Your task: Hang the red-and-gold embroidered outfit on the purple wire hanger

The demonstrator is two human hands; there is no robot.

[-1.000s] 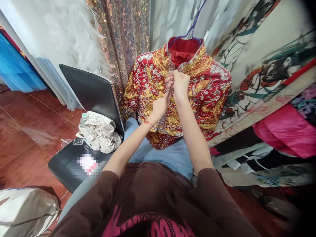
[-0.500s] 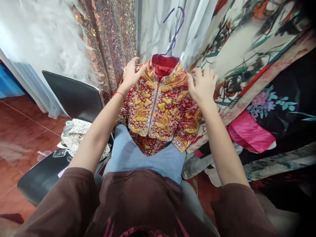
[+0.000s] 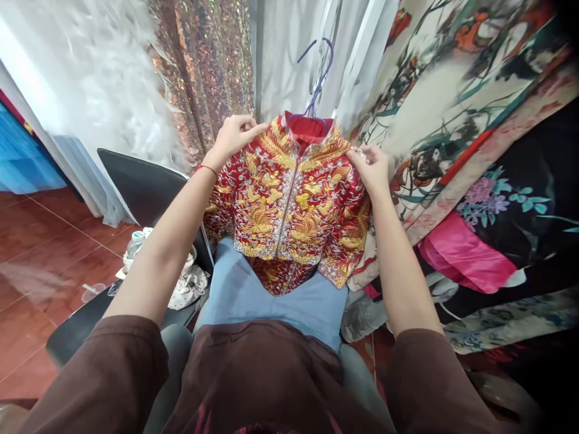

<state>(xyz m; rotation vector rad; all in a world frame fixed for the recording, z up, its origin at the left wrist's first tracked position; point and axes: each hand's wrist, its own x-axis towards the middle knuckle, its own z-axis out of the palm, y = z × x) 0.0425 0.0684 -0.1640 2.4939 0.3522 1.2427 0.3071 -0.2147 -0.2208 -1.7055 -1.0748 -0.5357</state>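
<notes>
Crowded with hanging costumes over red floor tiles, with left hand [image 3: 233,137] and right hand [image 3: 371,170] now pinched shut on the shoulders of the red embroidered jacket [image 3: 289,205], no longer spread flat, hanger [image 3: 316,78] hook free above the lap.

One embroidered jacket [image 3: 289,205], one hanger [image 3: 316,78], one chair [image 3: 136,193], two hands.

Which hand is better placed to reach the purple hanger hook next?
Left, marginally. The left hand pinches the jacket shoulder nearer the collar, just below the hanger hook; the right hand grips lower and further out.
</notes>
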